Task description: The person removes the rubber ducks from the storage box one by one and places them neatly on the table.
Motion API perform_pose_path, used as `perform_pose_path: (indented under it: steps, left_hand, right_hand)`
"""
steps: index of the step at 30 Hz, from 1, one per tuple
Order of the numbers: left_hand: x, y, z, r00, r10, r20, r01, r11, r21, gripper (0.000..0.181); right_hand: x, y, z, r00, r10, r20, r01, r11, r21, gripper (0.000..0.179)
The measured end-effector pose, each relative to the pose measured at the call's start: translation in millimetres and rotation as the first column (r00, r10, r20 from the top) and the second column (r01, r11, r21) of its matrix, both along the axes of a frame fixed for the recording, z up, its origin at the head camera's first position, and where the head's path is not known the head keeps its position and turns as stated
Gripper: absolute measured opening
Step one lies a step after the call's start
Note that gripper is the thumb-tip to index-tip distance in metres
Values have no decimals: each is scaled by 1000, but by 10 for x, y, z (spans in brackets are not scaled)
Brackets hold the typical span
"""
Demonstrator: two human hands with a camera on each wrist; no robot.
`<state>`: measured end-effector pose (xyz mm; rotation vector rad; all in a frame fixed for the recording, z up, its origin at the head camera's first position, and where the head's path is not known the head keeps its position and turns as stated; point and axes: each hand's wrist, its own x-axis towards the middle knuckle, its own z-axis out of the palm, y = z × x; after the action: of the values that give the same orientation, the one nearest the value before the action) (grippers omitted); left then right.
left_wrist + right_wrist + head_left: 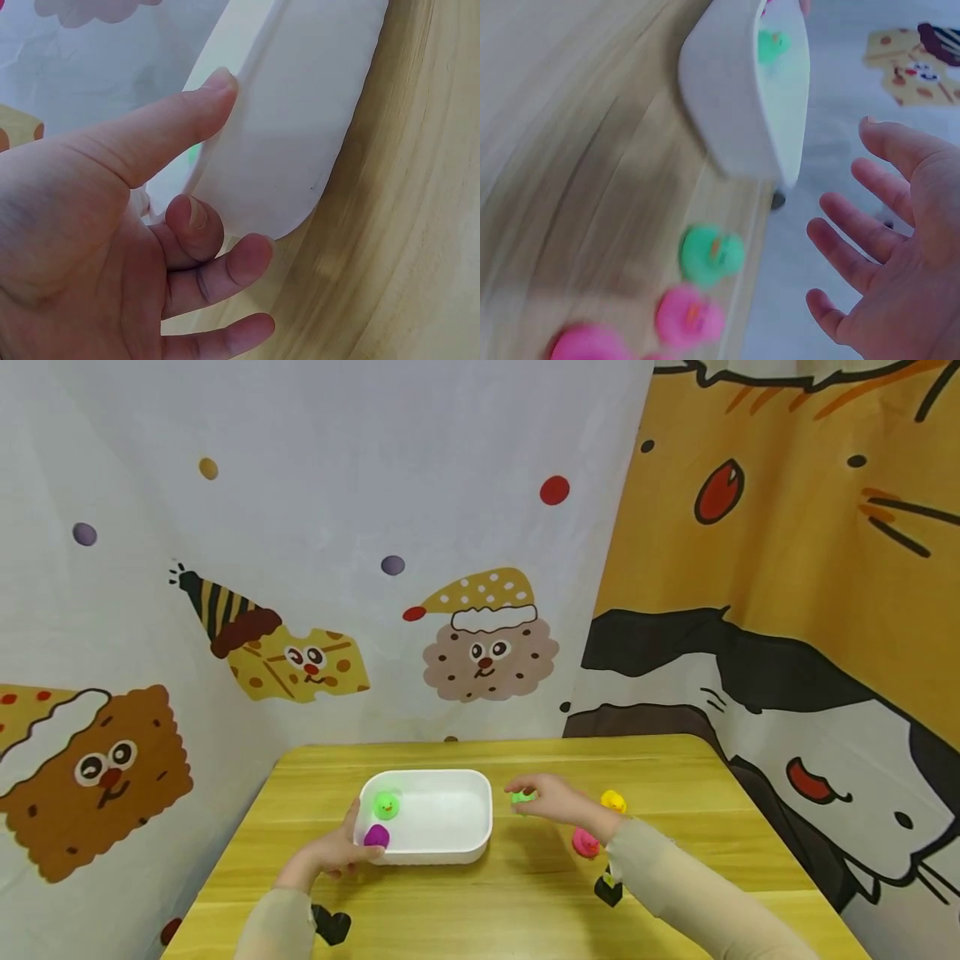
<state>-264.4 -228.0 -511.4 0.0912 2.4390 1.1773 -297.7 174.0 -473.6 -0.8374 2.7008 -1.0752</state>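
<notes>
A white plastic box (441, 857) stands on the table, with a green rubber duck (386, 807) and a round purple toy (377, 836) in its left end. My left hand (333, 847) holds the box's near left corner, thumb along the rim and a finger at the left side. To the right of the box my right hand (553, 799) hovers over another green duck (711, 255), its fingers spread and holding nothing in the right wrist view. From the head, that duck (521, 797) is partly covered by the fingers.
A yellow duck (613, 800) and a pink duck (585, 842) sit right of the box, by my right forearm. Further pink toys (591, 343) show in the right wrist view. Behind the wooden table (480, 918) hangs a cartoon-printed cloth (315, 485).
</notes>
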Motion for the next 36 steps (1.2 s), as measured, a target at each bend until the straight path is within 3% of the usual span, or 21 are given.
perform_pose_path:
  steps: [8, 14, 20, 28, 32, 36]
  left_hand:
    - [-34, 21, -8, 1000, -15, -13, 15, 1000, -26, 115]
    - [-3, 40, 21, 1000, -2, 4, 2, 999, -43, 115]
    - [-2, 15, 31, 1000, -2, 5, 3, 999, -45, 117]
    - [-15, -9, 49, 999, -42, 20, 43, 998, -43, 121]
    - [-16, -18, 53, 999, -29, 23, 30, 999, -33, 121]
    - [-12, -20, 66, 998, -58, 10, 59, 998, -23, 120]
  right_hand:
    - [-138, -584, 33, 996, 77, 49, -76, 997, -20, 35]
    - [-235, -854, 12, 989, 85, 122, -79, 996, -49, 33]
    - [-326, -1077, -49, 987, 91, 130, -84, 995, -59, 30]
    - [-313, -1360, -80, 991, 58, 120, -59, 998, 3, 32]
    - [-308, -1491, -119, 992, 64, 111, -63, 998, -18, 31]
    - [-323, -1594, -191, 991, 75, 113, -72, 997, -31, 32]
